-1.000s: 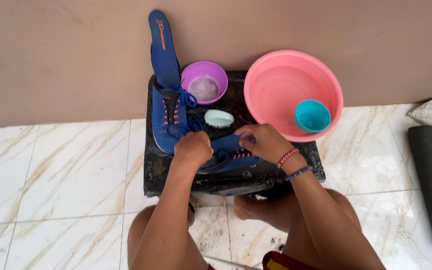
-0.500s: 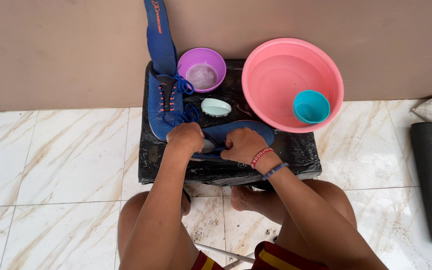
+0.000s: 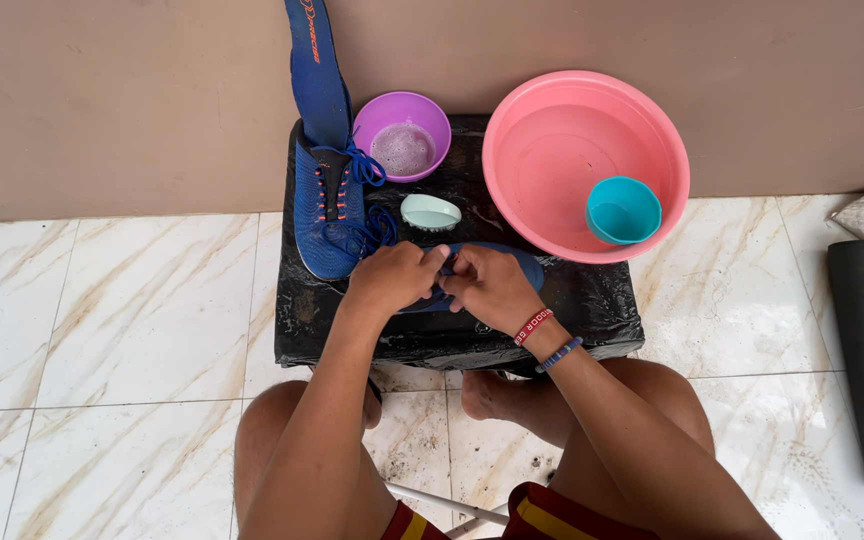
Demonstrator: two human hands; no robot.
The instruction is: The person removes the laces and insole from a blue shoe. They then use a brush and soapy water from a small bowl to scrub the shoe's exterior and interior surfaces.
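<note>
Gripping a blue shoe (image 3: 512, 262) from both sides, the left hand (image 3: 392, 280) and right hand (image 3: 487, 288) are seen with fingers (image 3: 430, 262) clamped on it at the front of the wet black bench (image 3: 602, 300). Just behind lie a pale brush (image 3: 430, 212), a second blue shoe (image 3: 327, 205) and a pink basin (image 3: 585, 165) holding a teal cup (image 3: 623, 210). On so slick a surface the held shoe could be let slip, or the basin nudged. Compared with half a second ago, the hands are drawn closer together over the shoe.
</note>
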